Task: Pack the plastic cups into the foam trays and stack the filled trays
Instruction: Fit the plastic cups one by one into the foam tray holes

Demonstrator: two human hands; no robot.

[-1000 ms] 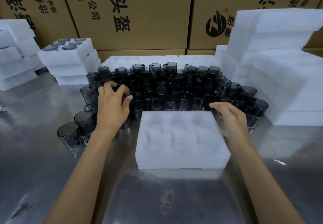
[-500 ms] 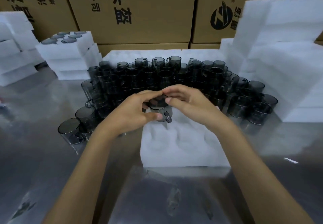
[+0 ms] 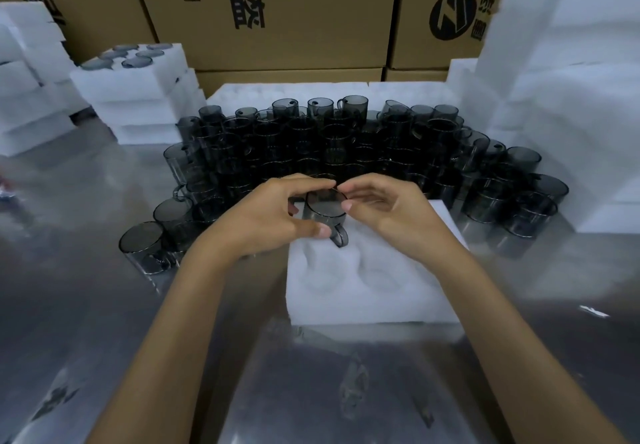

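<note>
A smoky grey plastic cup (image 3: 325,208) with a handle is held upside down over the far left corner of a white foam tray (image 3: 374,291). My left hand (image 3: 273,217) grips its side, thumb by the handle. My right hand (image 3: 388,211) pinches the cup's upper edge from the right. The tray's moulded pockets that show hold nothing. Behind the tray stands a dense crowd of the same grey cups (image 3: 346,146) on the metal table.
A stack of foam trays (image 3: 138,97) at the back left carries cups in its top tray. More foam blocks (image 3: 568,97) pile up on the right and foam blocks (image 3: 27,80) at the far left. Cardboard boxes (image 3: 277,11) wall the back. Loose cups (image 3: 142,246) stand left of the tray.
My left hand took a cup from the crowd and brought it over the tray. My right hand came in from the tray's right corner and now pinches the same cup.
</note>
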